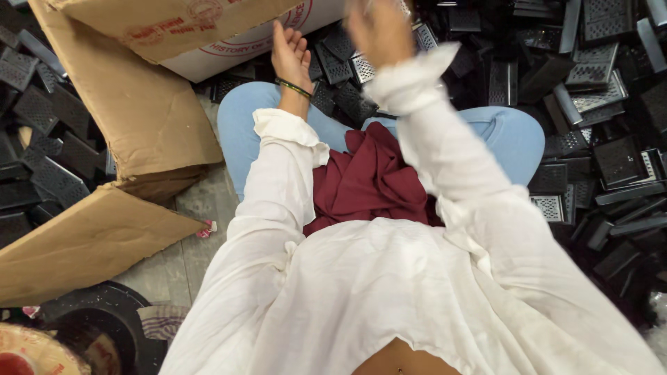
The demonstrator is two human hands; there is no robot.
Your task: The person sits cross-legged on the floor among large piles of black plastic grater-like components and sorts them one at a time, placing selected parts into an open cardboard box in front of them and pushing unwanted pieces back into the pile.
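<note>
Empty and flat-fingered, the left hand (290, 55) hovers at upper centre beside the cardboard box (139, 104). Right hand (381, 29) is blurred, grip unreadable, over black perforated metal pieces (347, 66) heaped top centre.

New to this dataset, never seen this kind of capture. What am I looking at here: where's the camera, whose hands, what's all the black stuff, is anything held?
There is one picture, taken by a camera worn on a person's head and looking down at their own lap and hands. No machine is involved.

The person sits on the floor in a white long-sleeved top, light blue trousers and a dark red cloth in the lap. The left hand, with a thin bangle at the wrist, is open near a cardboard box and holds nothing visible. The right hand is raised and blurred by motion, so I cannot tell whether it holds anything.

All around lie piles of black perforated parts, flat and grille-like, some with silver faces. A flattened cardboard flap lies at lower left.
</note>
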